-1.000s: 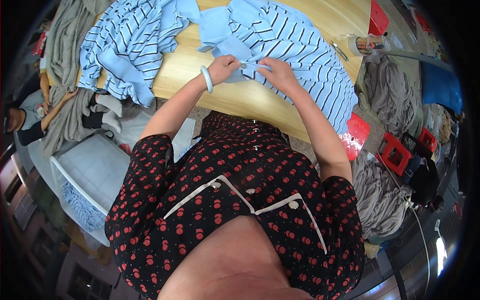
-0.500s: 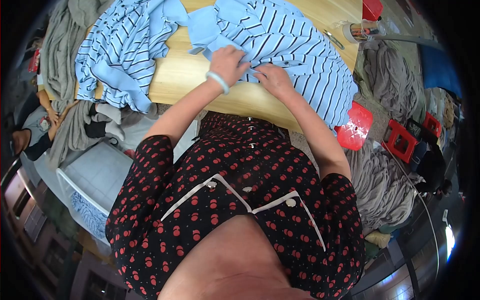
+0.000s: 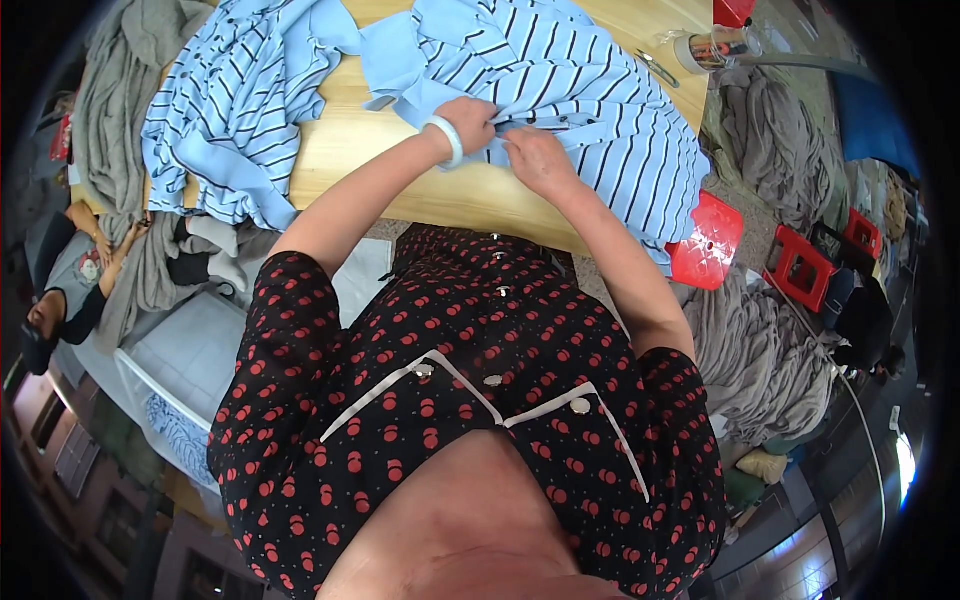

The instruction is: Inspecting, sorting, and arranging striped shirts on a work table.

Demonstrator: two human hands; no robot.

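One long heap of limp grey cloth (image 3: 125,110) at far left, then a rumpled striped shirt (image 3: 225,110), light blue with thin dark lines, on the smooth wood-grain table (image 3: 345,150). Next, draped over the table's edge, a second striped shirt (image 3: 600,85) with plain blue panels and small dark buttons, pinched near its middle by the curled-in left hand (image 3: 466,125) and, just beside, by the closed thumb and fingertips of the right hand (image 3: 540,160). Farther right, slim snips (image 3: 657,68) near a clear cylindrical cup (image 3: 715,48), a glossy red plastic stool (image 3: 708,240), and loosely folded grey fabric (image 3: 750,370).
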